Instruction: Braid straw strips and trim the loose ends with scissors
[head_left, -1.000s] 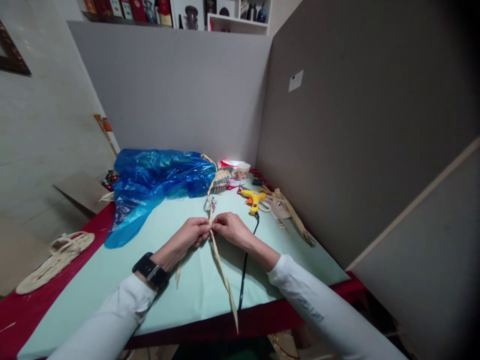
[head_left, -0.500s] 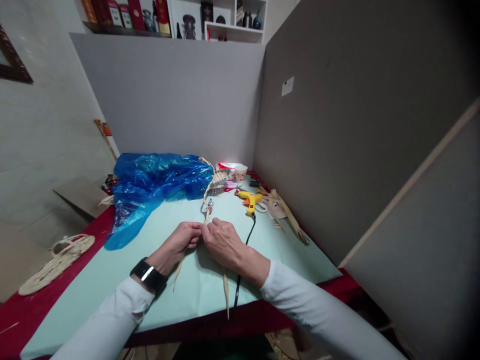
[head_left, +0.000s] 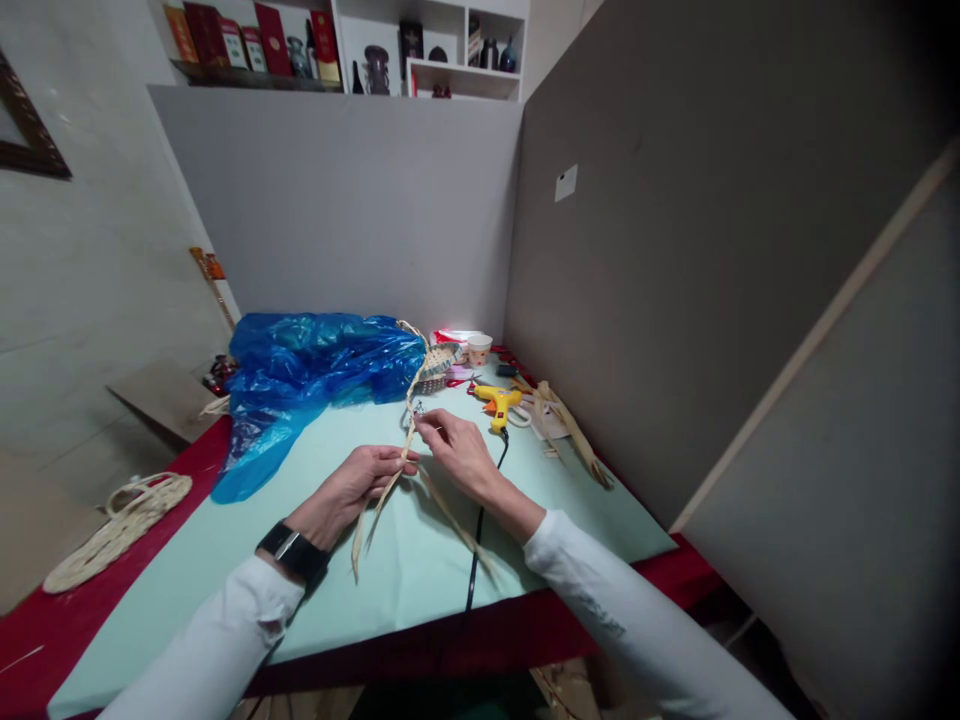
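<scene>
A pale straw braid (head_left: 410,432) runs from a small woven basket (head_left: 436,366) down towards me. Its lower end is pinched between the thumb and fingers of my left hand (head_left: 367,474), which wears a black wristband. Loose flat straw strands (head_left: 450,512) fan out below the grip, on both sides. Just above and to the right, my right hand (head_left: 459,452) has its fingers bent and drawn together close by the braid. Whatever lies between those fingertips is too small to make out.
Blue plastic sheeting (head_left: 322,365) lies at the back left. On the right are a yellow glue gun (head_left: 499,405) with its black cord, a paper cup (head_left: 479,349) and dry husks (head_left: 574,435). A woven straw sole (head_left: 116,535) rests at the left edge. Grey panels stand behind.
My right hand has moved up and away from my left hand, its fingers now higher beside the braid. The strands below have spread apart, one swinging right. My left hand keeps its hold.
</scene>
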